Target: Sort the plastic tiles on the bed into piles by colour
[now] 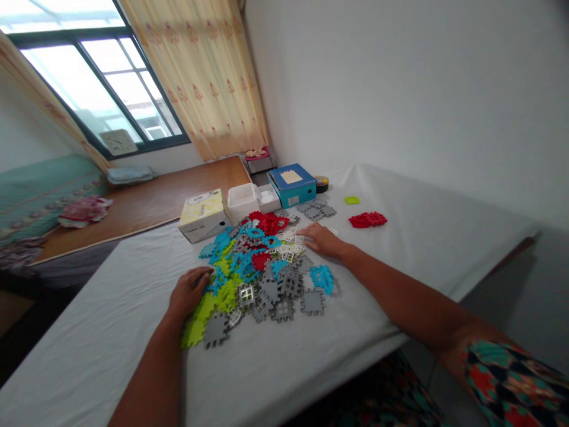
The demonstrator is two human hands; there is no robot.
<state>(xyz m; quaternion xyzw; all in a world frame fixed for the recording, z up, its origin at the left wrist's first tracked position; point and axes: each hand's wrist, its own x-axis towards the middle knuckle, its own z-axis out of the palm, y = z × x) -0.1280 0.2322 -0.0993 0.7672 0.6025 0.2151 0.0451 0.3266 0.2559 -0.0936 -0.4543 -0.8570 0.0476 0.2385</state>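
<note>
While small sorted groups of red pieces point(367, 220) and grey pieces point(316, 210) lie apart, most of the mixed pile point(258, 267) remains unsorted on the white-covered table point(111, 332), left hand point(189, 292) and right hand point(320, 239) resting loosely spread on its edges.

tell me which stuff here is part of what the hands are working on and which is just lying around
In hand: pile of plastic tiles, with the left hand on its near edge and the right hand on its far side; grey tiles, red tiles and green tile set apart.

Lying about: blue box, yellow box, white container, tape roll.
</note>
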